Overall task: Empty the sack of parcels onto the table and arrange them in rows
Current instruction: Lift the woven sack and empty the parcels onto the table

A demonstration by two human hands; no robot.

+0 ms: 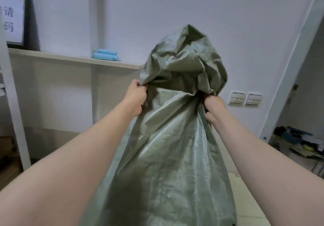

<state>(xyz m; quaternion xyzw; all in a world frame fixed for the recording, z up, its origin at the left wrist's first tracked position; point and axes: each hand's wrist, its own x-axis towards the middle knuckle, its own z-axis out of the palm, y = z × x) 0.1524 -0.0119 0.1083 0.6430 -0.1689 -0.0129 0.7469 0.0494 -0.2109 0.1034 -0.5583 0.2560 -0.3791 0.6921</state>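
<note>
Status: green woven plastic sack (166, 138) held up, left grip (135, 99) and right grip (214, 110) each clenched on bunched fabric either side of it. Lower right of the sack only a pale bench (245, 199) shows, no parcels visible. Emptying looks mid-step, rows probably not started.

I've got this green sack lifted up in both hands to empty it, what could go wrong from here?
1. The left hand and right hand each grip only a bunch of the sack, whose woven fabric looks slick; it could slip free.
2. The sack hides nearly everything below. Only a strip of pale surface shows at lower right, so parcels, none visible, might drop unseen and fall past an edge.
</note>
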